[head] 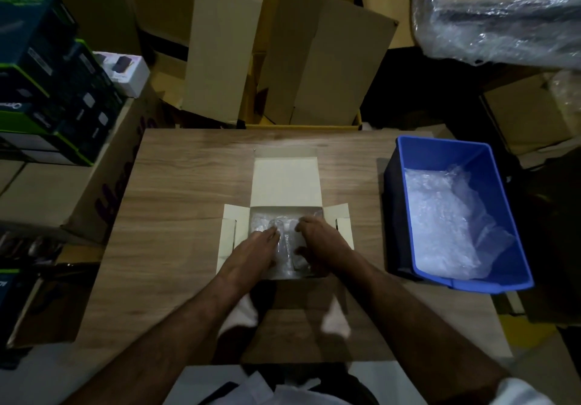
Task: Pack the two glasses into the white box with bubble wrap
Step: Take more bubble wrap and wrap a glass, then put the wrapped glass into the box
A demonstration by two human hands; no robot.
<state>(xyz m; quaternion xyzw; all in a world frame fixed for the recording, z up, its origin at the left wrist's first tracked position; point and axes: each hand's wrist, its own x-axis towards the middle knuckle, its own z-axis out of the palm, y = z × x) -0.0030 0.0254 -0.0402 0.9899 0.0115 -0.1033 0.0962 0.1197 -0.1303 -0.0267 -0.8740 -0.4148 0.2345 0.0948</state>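
Centrally on the wooden table (176, 190), the white box (284, 184) is seen open, lid flap laid back away from the person and side flaps spread left and right. Both hands are reached into it. The left hand (256, 252) is laid with fairly straight fingers on the bubble wrap (261, 222) lining the box. The right hand (317, 241) is curled, fingers and thumb closed around a wrapped glass (284, 247) lying inside the box; a second glass cannot be told apart under the wrap.

Bare tabletop is noted on the left of the box and beyond the lid up to the far edge. To the right, near the table's right edge, a blue bin (503, 216) holding more bubble wrap is set, well apart from the box.

Around the table, cardboard cartons (330, 68) are stacked behind, and dark printed boxes (47, 90) at the left.
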